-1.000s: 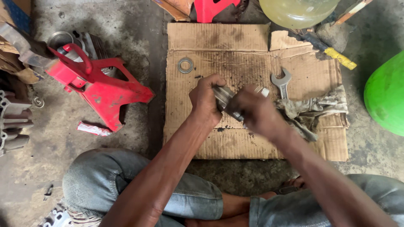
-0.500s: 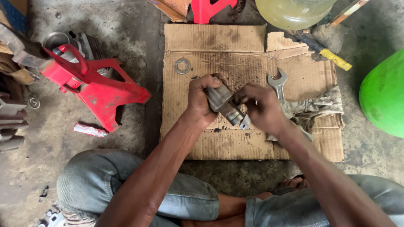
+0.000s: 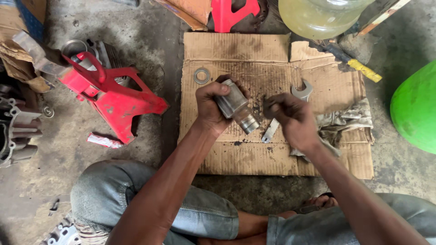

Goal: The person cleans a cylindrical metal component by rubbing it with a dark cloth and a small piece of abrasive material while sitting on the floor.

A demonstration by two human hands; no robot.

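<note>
My left hand [image 3: 210, 106] grips a greasy steel cylinder [image 3: 237, 107] with a stepped end that points down and to the right, held over a sheet of cardboard [image 3: 254, 59]. To the right of it my right hand [image 3: 290, 119] is closed, thumb and fingers pinched on something small and dark that I cannot make out. An open-ended spanner [image 3: 285, 111] lies on the cardboard, partly hidden under my right hand. A dirty rag [image 3: 345, 121] lies just right of that hand. A metal washer [image 3: 201, 75] rests near the cardboard's left edge.
A red jack stand [image 3: 113, 97] lies on the concrete at left, with engine parts [image 3: 16, 129] beyond it. A green rounded container [image 3: 415, 109] is at right, a yellowish plastic jug [image 3: 320, 16] at the top. My knees in jeans are below the cardboard.
My hands have drawn apart. The right hand let go of the cylinder and moved right; the left hand keeps the cylinder and has tilted its stepped end down.
</note>
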